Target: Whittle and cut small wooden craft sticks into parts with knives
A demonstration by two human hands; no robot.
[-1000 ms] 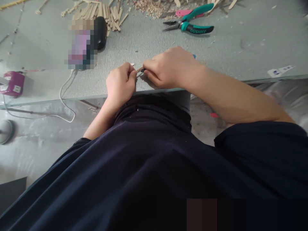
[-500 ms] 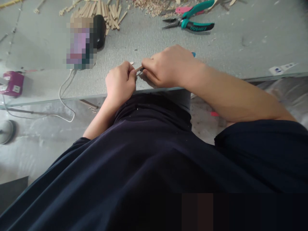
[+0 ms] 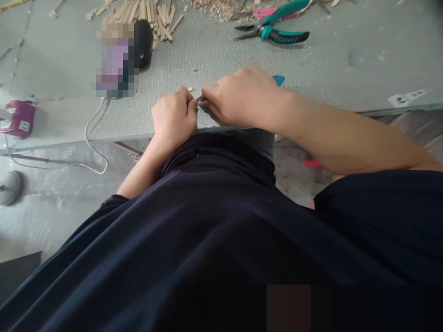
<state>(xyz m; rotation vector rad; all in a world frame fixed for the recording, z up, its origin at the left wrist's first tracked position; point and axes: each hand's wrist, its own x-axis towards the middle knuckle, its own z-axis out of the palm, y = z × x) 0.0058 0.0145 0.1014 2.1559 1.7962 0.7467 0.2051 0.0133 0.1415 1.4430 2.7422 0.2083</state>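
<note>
My left hand (image 3: pixel 174 117) is closed in a fist at the near edge of the grey table (image 3: pixel 221 69), pinching a small wooden stick (image 3: pixel 200 97) whose tip pokes out to the right. My right hand (image 3: pixel 242 97) is curled closed against that tip and grips a tool with a blue handle end (image 3: pixel 278 80) that shows behind the knuckles; the tool's working end is hidden. The two hands touch at the stick. My dark shirt fills the lower part of the view.
Teal-handled pliers (image 3: pixel 273 32) lie at the far right, beside wood shavings (image 3: pixel 214 7). A heap of wooden sticks (image 3: pixel 152 16) and a black object (image 3: pixel 142 42) sit far left. A magenta box (image 3: pixel 17 119) and a white cable (image 3: pixel 92 143) are at the left edge.
My right hand has slid slightly left toward the left hand, leaving less of the stick showing between them. More of the blue handle end shows behind my right hand.
</note>
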